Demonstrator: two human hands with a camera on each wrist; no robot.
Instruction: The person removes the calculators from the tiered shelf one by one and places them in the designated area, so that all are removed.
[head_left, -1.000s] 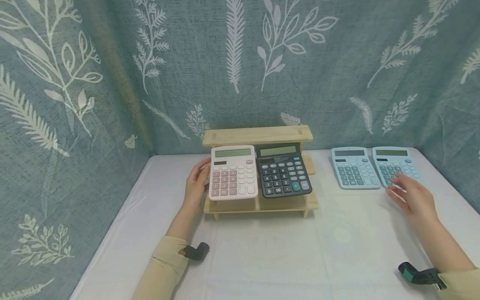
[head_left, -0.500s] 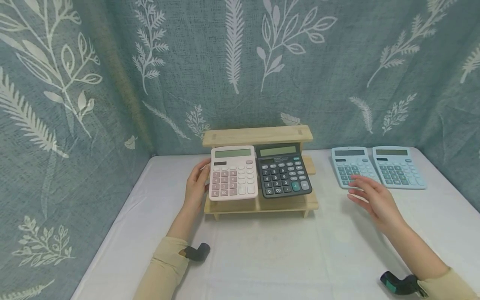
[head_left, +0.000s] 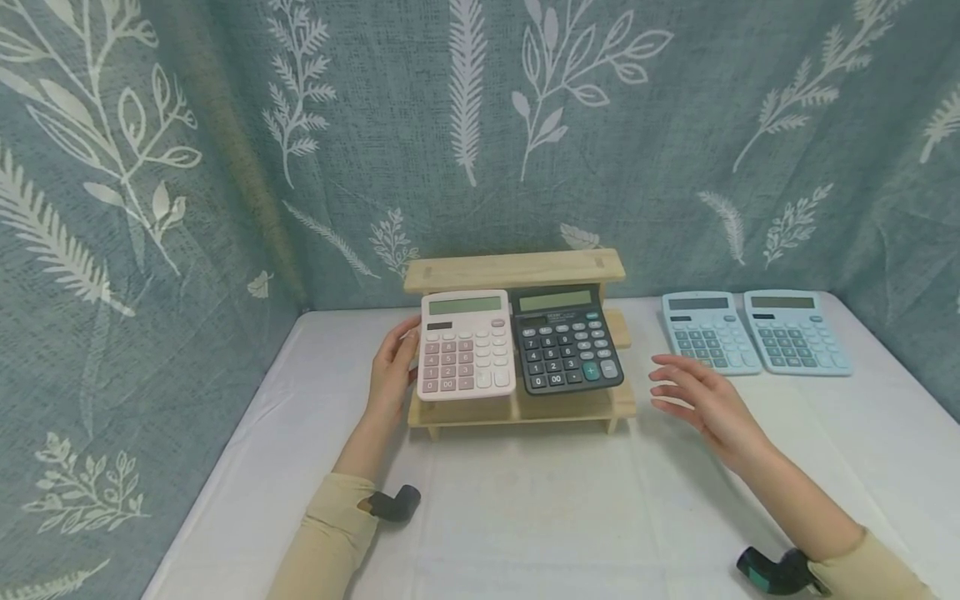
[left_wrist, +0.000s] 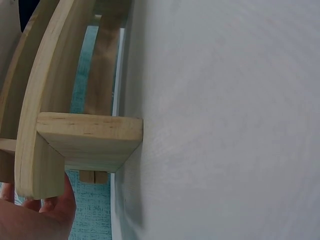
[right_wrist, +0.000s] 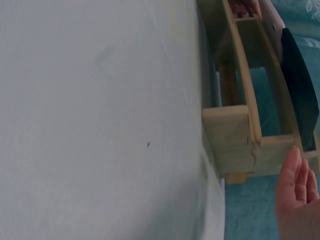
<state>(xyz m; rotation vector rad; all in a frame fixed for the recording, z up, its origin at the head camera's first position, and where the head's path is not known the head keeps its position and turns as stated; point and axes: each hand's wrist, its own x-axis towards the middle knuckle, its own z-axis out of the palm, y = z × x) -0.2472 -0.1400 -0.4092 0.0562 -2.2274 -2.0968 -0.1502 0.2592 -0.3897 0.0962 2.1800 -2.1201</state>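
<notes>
A two-tone pink and white calculator [head_left: 466, 346] leans on a small tiered wooden display rack [head_left: 525, 408], beside a black calculator [head_left: 567, 342]. At the rack's left end is my left hand [head_left: 392, 367]. In the left wrist view its fingers [left_wrist: 47, 205] curl about the end of the wooden rack [left_wrist: 90, 127], partly hidden behind the wood. My right hand [head_left: 708, 408] hovers just right of the rack, fingers loosely extended and holding nothing. From the right wrist, this hand [right_wrist: 300, 190] appears close to the rack's right end, near the black calculator [right_wrist: 299, 85].
Two light blue calculators lie side by side on the white-covered table [head_left: 525, 517] at the right: one nearer the rack [head_left: 708, 333], another farther right [head_left: 797, 333]. A blue-green leaf-patterned curtain [head_left: 420, 125] hangs behind and at the sides.
My right hand has moved left, from over the far-right blue calculator, past the other one, to the rack's right side. The left hand and the calculators stay where they were.
</notes>
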